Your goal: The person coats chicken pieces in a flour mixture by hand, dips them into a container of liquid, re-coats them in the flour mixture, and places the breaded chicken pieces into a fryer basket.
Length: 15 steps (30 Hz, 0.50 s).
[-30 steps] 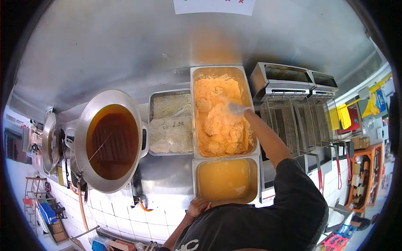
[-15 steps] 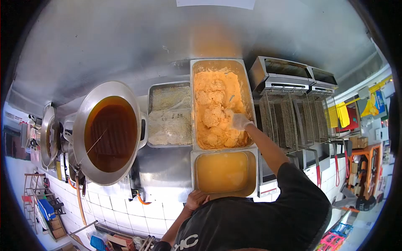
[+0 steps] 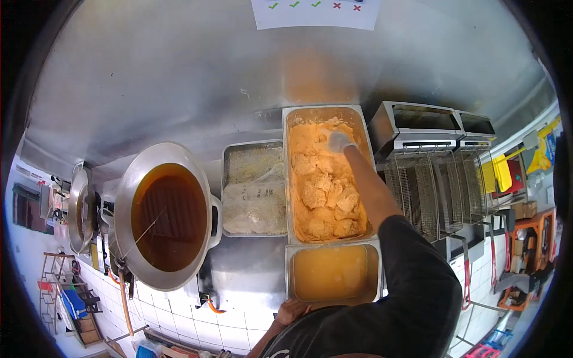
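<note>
The fingers of the gloved right hand (image 3: 339, 141) are over the far right part of the orange coating (image 3: 307, 138) in the large metal pan (image 3: 289, 182); they are blurred, and it cannot be told whether they are spread, closed or holding anything. Lumpy coated pieces (image 3: 317, 192) lie in the middle and near parts of that pan, nearer the person than the glove. The bare left hand (image 3: 291, 311) is at the near left corner of the smaller pan (image 3: 289, 271), its fingers bent; whether they grip the rim cannot be told. Yellow liquid (image 3: 330, 273) fills part of this pan, just on the near side of the large one. Left of the large pan, a shallow tray (image 3: 225, 164) bears pale powder and clear plastic. Farther left is a wide pot (image 3: 125, 238) of dark brown liquid (image 3: 170, 218). Wire baskets (image 3: 418, 191) stand to the right.
</note>
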Motion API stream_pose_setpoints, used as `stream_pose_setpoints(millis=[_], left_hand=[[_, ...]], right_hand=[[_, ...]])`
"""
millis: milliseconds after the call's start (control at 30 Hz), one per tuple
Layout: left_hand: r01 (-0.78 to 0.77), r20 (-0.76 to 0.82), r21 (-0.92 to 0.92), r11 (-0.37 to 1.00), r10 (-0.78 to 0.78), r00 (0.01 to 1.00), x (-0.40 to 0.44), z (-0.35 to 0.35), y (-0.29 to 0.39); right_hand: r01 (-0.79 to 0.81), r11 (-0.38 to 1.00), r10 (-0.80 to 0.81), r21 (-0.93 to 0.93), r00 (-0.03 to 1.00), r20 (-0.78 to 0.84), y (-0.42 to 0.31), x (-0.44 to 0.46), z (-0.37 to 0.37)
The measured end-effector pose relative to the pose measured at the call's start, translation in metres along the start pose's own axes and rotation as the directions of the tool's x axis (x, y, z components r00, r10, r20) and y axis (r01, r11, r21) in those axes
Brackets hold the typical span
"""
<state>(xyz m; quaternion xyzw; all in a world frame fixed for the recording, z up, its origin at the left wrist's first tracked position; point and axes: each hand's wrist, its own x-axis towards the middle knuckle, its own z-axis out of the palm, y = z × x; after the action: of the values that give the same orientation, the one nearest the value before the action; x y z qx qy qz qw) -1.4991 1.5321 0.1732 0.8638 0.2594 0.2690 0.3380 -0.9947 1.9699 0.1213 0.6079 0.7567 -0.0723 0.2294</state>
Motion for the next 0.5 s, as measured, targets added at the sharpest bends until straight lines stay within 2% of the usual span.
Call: stream_pose_setpoints(millis=[67, 100, 167, 233, 267, 333, 367, 433, 467, 500], left_hand=[[0.017, 0.042, 0.007, 1.000, -0.017, 0.999, 0.003, 0.004, -0.005], [0.012, 0.011, 0.023, 1.000, -0.012, 1.000, 0.003, 0.007, -0.007], [0.023, -0.009, 0.026, 0.999, -0.023, 1.000, -0.008, 0.007, -0.005], [0.057, 0.065, 0.015, 0.998, -0.058, 0.996, -0.010, 0.006, -0.006], [0.058, 0.070, 0.005, 0.998, -0.058, 0.996, -0.011, 0.008, -0.005], [-0.015, -0.033, 0.063, 0.998, 0.017, 0.999, -0.007, 0.011, -0.006], [-0.007, -0.042, -0.002, 1.000, 0.007, 0.999, -0.006, 0.010, -0.005], [-0.016, -0.031, 0.006, 1.000, 0.017, 0.999, -0.006, 0.007, -0.006], [-0.025, -0.026, 0.016, 1.000, 0.025, 0.999, -0.007, 0.008, -0.006], [-0.018, -0.024, 0.009, 1.000, 0.018, 1.000, -0.005, 0.009, -0.005]], right_hand=[[-0.054, 0.983, 0.094, 0.175, 0.968, -0.234, -0.029, 0.029, 0.031], [-0.010, 0.972, 0.088, 0.234, 0.942, -0.324, -0.047, 0.029, 0.031], [0.038, 0.954, 0.085, 0.296, 0.917, -0.391, -0.085, 0.005, 0.025], [0.201, 0.978, -0.195, 0.048, 0.974, -0.114, -0.102, -0.033, 0.014], [0.197, 0.979, -0.191, 0.051, 0.976, -0.104, -0.109, -0.049, 0.016], [0.352, 0.933, -0.355, 0.072, 0.935, 0.030, -0.115, -0.073, 0.023], [0.348, 0.935, -0.351, 0.071, 0.936, 0.032, -0.117, -0.086, 0.018], [0.047, 0.982, -0.089, 0.181, 0.969, 0.230, -0.135, -0.126, -0.015], [0.005, 0.975, -0.068, 0.224, 0.959, 0.275, -0.133, -0.134, -0.018], [0.033, 0.968, -0.103, 0.251, 0.957, 0.271, -0.125, -0.134, -0.017]])
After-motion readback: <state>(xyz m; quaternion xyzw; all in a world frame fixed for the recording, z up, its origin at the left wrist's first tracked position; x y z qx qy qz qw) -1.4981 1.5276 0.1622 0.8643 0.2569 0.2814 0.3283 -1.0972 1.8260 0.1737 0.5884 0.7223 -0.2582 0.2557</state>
